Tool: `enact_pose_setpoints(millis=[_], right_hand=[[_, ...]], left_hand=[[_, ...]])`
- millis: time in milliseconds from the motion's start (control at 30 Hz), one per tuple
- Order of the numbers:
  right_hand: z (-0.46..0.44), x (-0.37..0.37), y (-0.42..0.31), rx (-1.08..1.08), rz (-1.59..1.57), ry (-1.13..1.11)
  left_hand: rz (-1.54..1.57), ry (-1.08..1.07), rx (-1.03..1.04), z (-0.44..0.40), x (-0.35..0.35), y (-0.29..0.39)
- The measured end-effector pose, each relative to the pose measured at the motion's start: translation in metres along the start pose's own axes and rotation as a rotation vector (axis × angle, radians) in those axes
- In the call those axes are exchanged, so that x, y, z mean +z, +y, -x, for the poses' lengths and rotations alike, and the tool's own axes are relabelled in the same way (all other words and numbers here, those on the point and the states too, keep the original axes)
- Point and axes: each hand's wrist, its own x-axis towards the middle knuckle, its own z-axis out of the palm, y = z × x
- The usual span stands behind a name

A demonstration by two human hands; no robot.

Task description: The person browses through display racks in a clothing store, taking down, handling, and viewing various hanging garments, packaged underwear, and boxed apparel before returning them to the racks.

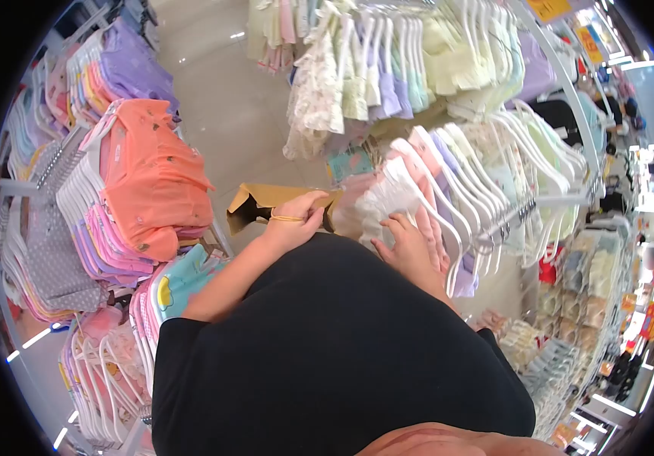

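Observation:
My left hand (pixel 296 222), with a yellow band around the wrist, is in front of my waist beside an open brown cardboard box (pixel 266 195). Its thumb and forefinger are apart, and I see nothing between them; the other fingers are partly hidden. My right hand (pixel 404 245) has its fingers spread against a white ruffled garment (pixel 392 199) on a white hanger (pixel 439 214). Pink garments (pixel 427 228) hang right beside that one, close to the fingertips.
On my left, racks carry an orange garment (pixel 152 178), a grey dotted one (pixel 65 228) and a turquoise one (pixel 186 281). Ahead hang pale dresses (pixel 319 83) over a shiny tiled floor (pixel 224 99). A metal rail (pixel 563 199) juts out at the right.

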Motion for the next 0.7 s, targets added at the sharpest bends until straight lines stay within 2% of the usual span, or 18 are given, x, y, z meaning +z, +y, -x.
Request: enact_pose_setpoints(millis=[133,233,400,533,667,700], right_hand=[[-0.05,0.013,-0.024,-0.058,0.243,-0.02],[-0.085,0.019,-0.044,0.011,0.243,-0.004],[-0.148,0.024,-0.061,-0.022,0.167,-0.003],[-0.192,0.029,-0.048,-0.06,0.025,-0.015],[-0.229,0.035,-0.038,-0.029,-0.13,0.022],[-0.233,0.033,-0.043,0.047,-0.238,0.005]], left_hand=[[0.022,0.061,0.027,-0.01,-0.035,-0.016],[0.057,0.092,0.04,-0.018,-0.05,-0.029],[0.096,0.157,0.0,-0.032,-0.061,-0.054],[0.152,0.18,-0.083,-0.053,-0.07,-0.069],[0.169,0.259,-0.082,-0.077,-0.09,-0.069],[0.196,0.292,-0.079,-0.083,-0.091,-0.07]])
